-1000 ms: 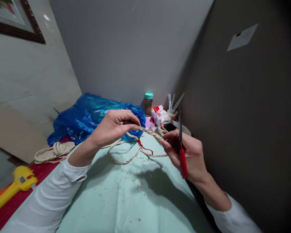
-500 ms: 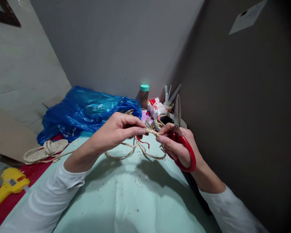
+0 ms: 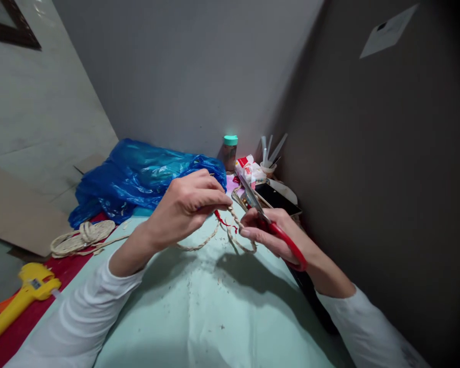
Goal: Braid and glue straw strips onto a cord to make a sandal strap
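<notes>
A pale straw-coloured braided cord (image 3: 235, 219) is held above the middle of the bench (image 3: 218, 317), its short visible span slanting down from left to right between the two hands. The plait is narrow and tight, with small overlapping strands and a slightly rough, fibrous surface. The left hand (image 3: 191, 202) pinches the upper end between thumb and fingers; the right hand (image 3: 276, 230), near but apart from it, grips red-handled scissors (image 3: 289, 244), its thumb meeting the braid's lower end. Whether those fingertips also clamp the braid cannot be told. Beneath, slender plaited loops (image 3: 199, 246) of the same colour curve over the pale green surface, with a bright red thread (image 3: 225, 222) beside them, its ends loose and uneven.
</notes>
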Demonstrator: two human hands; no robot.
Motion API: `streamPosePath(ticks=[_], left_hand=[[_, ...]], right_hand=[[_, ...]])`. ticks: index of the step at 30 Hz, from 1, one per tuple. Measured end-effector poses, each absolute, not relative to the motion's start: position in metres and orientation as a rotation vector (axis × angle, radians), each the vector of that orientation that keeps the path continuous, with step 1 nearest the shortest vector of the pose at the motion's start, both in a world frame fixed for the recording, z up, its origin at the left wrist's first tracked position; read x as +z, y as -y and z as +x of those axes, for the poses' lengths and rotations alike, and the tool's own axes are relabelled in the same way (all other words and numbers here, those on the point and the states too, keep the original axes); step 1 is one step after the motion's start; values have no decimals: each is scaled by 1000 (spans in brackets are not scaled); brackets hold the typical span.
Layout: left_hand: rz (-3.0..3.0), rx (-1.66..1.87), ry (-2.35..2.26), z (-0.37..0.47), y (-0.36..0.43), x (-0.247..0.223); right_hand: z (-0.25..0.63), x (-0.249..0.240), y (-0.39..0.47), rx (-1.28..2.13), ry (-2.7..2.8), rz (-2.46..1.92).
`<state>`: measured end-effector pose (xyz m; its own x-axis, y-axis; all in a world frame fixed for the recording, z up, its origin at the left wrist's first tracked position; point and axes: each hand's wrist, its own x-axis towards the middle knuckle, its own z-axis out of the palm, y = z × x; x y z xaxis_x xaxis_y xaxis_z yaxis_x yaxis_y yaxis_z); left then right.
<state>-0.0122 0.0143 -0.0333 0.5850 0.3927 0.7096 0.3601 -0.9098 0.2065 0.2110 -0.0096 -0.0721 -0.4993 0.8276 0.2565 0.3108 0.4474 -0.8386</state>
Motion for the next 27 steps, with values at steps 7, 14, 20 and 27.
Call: streamPosePath(ticks=[7,14,20,27], left_hand=[[2843,1843,-779,-1,-17,-51],[2668,1860,-491,-1,-17,-52],[2463,1825,-416,-3,-18,-44],[2295,1857,-405,-3,-17,-42]], right_hand=[[191,-86,18,767,1834,-910],[185,-85,25,995,1923,-768],[194,-78,22,1149,1817,-752],[195,-71,21,911,2076,-803]])
